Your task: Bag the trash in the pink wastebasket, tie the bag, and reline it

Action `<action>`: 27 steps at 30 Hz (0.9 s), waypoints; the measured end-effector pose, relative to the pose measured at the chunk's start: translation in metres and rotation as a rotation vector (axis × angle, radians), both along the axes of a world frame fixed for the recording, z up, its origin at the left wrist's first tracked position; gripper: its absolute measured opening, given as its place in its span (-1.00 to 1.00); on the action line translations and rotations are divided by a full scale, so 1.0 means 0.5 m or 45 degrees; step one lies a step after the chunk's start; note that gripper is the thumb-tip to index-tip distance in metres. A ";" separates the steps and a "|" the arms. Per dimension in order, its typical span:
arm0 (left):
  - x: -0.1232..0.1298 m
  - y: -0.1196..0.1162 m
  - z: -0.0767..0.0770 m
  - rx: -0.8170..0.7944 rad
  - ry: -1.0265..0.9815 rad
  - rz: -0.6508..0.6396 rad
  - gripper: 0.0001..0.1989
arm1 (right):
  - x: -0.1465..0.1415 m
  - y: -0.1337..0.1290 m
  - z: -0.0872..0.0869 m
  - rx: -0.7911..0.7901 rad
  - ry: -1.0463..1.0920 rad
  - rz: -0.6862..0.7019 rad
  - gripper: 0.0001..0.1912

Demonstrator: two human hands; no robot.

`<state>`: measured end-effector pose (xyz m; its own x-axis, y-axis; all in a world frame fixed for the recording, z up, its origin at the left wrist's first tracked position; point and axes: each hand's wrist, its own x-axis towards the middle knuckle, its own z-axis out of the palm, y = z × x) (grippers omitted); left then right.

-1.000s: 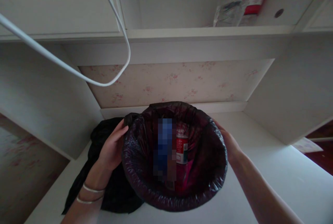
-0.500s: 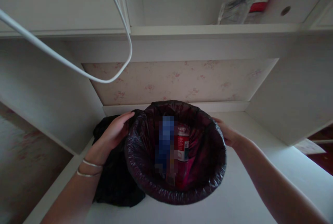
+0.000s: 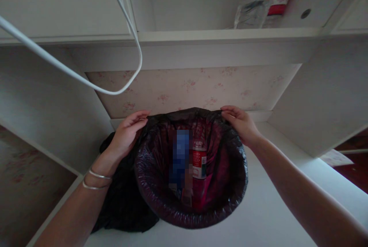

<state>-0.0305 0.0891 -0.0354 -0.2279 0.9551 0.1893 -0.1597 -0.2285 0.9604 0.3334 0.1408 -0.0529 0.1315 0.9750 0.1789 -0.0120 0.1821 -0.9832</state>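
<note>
A round bin lined with a black bag [image 3: 191,220] stands in front of me, the bag folded over its rim. Inside lie a plastic bottle with a red label [image 3: 199,162] and a blurred-out blue item [image 3: 180,159]. My left hand [image 3: 128,132] pinches the bag's edge at the far left of the rim; bangles circle that wrist. At the far right, my right hand [image 3: 240,124] pinches the edge too. Between the hands the bag's far edge is pulled up off the rim. More black bag [image 3: 123,205] spreads on the surface at the left.
A white cable [image 3: 115,93] hangs in a loop at upper left. Above the bin is an open white shelf [image 3: 189,36] with clear plastic and a red-and-green labelled bottle [image 3: 280,0]. White panels [image 3: 316,86] stand on both sides, with flowered wallpaper [image 3: 184,88] behind.
My right hand has moved up and inward from the bin's right side to the bag's far edge. My left hand has risen slightly. The far edge of the bag now stretches up between them.
</note>
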 end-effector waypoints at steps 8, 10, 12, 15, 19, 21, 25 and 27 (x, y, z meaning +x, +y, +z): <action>-0.004 -0.014 -0.013 0.054 0.040 0.098 -0.80 | -0.012 -0.037 -0.002 0.117 -0.094 -0.008 -0.55; 0.002 -0.007 -0.007 -0.016 0.049 0.054 -0.75 | -0.013 -0.025 -0.005 0.012 -0.082 0.046 -0.54; 0.009 0.003 0.004 -0.064 0.045 0.029 -0.69 | -0.014 -0.011 -0.007 -0.058 -0.078 0.095 -0.55; 0.016 0.022 0.019 -0.126 0.091 -0.015 -0.57 | -0.017 0.006 -0.004 -0.139 -0.117 0.199 -0.57; 0.015 0.051 0.029 -0.192 0.217 -0.103 -0.45 | -0.020 0.030 0.008 -0.151 -0.193 0.225 -0.67; 0.016 0.061 0.030 -0.153 0.228 -0.111 -0.46 | -0.023 0.042 0.014 -0.099 -0.178 0.154 -0.67; 0.028 0.059 0.028 0.017 0.150 -0.065 -0.55 | -0.036 0.042 0.025 0.073 -0.117 0.056 -0.59; 0.032 0.046 0.029 0.082 0.106 -0.045 -0.60 | -0.040 0.026 0.028 0.163 -0.122 0.039 -0.56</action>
